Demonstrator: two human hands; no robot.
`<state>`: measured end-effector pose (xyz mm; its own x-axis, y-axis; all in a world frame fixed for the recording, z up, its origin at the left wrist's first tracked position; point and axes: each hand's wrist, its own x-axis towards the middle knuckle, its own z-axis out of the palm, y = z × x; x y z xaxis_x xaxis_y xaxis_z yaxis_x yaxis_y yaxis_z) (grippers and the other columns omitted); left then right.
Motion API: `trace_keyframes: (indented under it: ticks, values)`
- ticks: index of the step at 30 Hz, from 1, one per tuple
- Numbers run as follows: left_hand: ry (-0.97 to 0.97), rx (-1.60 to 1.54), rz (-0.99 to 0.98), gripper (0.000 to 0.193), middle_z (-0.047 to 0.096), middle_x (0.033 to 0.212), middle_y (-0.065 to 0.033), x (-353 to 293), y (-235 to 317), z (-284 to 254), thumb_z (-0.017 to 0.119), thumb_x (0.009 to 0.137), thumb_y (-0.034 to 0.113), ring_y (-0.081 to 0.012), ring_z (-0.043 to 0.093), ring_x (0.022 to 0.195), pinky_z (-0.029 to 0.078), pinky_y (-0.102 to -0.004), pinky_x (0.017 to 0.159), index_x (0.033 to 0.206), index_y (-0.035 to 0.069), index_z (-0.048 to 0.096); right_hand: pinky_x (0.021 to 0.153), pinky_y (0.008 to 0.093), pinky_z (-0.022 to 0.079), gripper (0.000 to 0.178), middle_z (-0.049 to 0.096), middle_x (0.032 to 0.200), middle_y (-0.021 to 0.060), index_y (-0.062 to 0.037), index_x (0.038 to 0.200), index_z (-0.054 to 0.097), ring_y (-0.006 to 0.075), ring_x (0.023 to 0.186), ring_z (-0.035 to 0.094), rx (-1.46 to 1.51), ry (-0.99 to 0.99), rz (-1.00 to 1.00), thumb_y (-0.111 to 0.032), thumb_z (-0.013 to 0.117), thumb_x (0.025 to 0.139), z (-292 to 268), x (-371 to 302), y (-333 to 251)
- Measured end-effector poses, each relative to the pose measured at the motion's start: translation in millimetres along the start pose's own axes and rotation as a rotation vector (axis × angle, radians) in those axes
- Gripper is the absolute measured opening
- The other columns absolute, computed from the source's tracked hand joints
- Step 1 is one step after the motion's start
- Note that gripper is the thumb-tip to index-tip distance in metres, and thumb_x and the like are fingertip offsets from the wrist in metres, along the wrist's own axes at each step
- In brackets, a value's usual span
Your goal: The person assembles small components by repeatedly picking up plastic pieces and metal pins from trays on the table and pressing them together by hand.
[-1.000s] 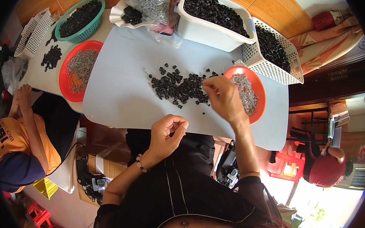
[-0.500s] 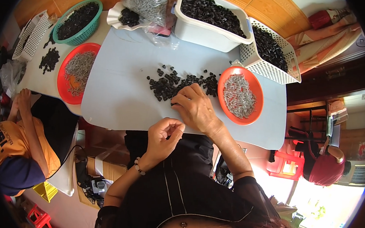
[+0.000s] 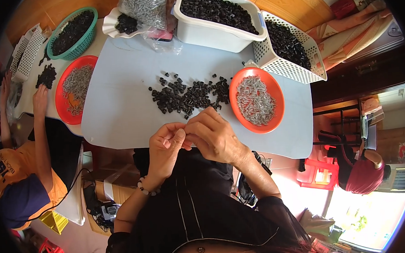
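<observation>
My left hand [image 3: 163,148] and my right hand [image 3: 216,138] meet fingertip to fingertip over the near edge of the blue-grey table [image 3: 117,99]. Both are closed in a pinch; whatever sits between the fingers is hidden or too small to name. Just beyond them lies a loose pile of small black plastic pieces [image 3: 196,95]. To the right of the pile stands a round orange plate [image 3: 279,98] heaped with small silvery metal pins or screws [image 3: 255,100].
Along the back are a scalloped white dish [image 3: 109,28], a bag of metal parts [image 3: 145,9], a white tub [image 3: 215,38] and a perforated white basket [image 3: 286,70], the last two full of black pieces. At left, a co-worker's hand [image 3: 40,97] touches another black pile near a red plate [image 3: 62,105].
My right hand has drawn back from the black pile to meet my left fingertips. The view has shifted slightly. The co-worker's hands have moved apart, one reaching the black pile.
</observation>
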<state>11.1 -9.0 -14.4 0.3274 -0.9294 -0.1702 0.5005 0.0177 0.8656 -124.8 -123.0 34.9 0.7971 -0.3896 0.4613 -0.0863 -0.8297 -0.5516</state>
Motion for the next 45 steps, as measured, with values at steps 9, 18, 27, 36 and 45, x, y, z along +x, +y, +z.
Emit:
trace_keyframes:
  ticks: [9, 18, 27, 36, 45]
  values:
    - [-0.081, 0.013, -0.045, 0.021, 0.069, 0.094, -0.0114, 1, -4, 3, 0.064, 0.098, 0.014, -0.0142, 0.067, 0.076, 0.057, -0.0275, 0.069, 0.109, -0.004, 0.064, 0.076, 0.0368, 0.052, 0.030, 0.069, 0.093, 0.0082, -0.0061, 0.101, 0.071, 0.0268, 0.087, 0.063, -0.053, 0.046, 0.260, -0.003, 0.081, 0.073, -44, -30, 1]
    - [-0.057, 0.028, -0.113, 0.018, 0.069, 0.094, -0.0099, 1, -10, 7, 0.064, 0.098, 0.013, -0.0125, 0.064, 0.072, 0.054, -0.0259, 0.068, 0.106, -0.003, 0.066, 0.068, 0.0426, 0.049, 0.032, 0.069, 0.076, 0.0090, -0.0049, 0.087, 0.066, 0.0294, 0.076, 0.065, -0.602, -0.025, 0.849, -0.030, 0.081, 0.075, -110, -93, 47]
    - [-0.050, 0.064, -0.113, 0.017, 0.069, 0.096, -0.0094, -1, -12, 8, 0.063, 0.099, 0.012, -0.0126, 0.064, 0.076, 0.054, -0.0261, 0.069, 0.106, -0.003, 0.065, 0.069, 0.0458, 0.050, 0.017, 0.067, 0.077, 0.0106, -0.0059, 0.083, 0.064, 0.0319, 0.078, 0.064, -0.556, 0.091, 0.789, -0.019, 0.074, 0.082, -96, -77, 81]
    - [-0.041, 0.088, -0.112, 0.017, 0.068, 0.096, -0.0092, 0, -13, 9, 0.063, 0.099, 0.013, -0.0127, 0.064, 0.076, 0.054, -0.0260, 0.070, 0.107, -0.003, 0.065, 0.074, 0.0414, 0.051, 0.008, 0.068, 0.082, 0.0101, -0.0047, 0.090, 0.067, 0.0295, 0.081, 0.064, -0.361, 0.262, 0.697, -0.009, 0.070, 0.084, -109, -74, 82]
    - [-0.055, 0.115, -0.093, 0.018, 0.068, 0.096, -0.0088, -1, -14, 8, 0.063, 0.099, 0.013, -0.0122, 0.063, 0.075, 0.053, -0.0256, 0.070, 0.107, -0.003, 0.065, 0.078, 0.0390, 0.050, 0.014, 0.068, 0.084, 0.0081, -0.0053, 0.093, 0.069, 0.0259, 0.090, 0.062, -0.518, 0.063, 0.603, -0.006, 0.073, 0.080, -94, -74, 75]
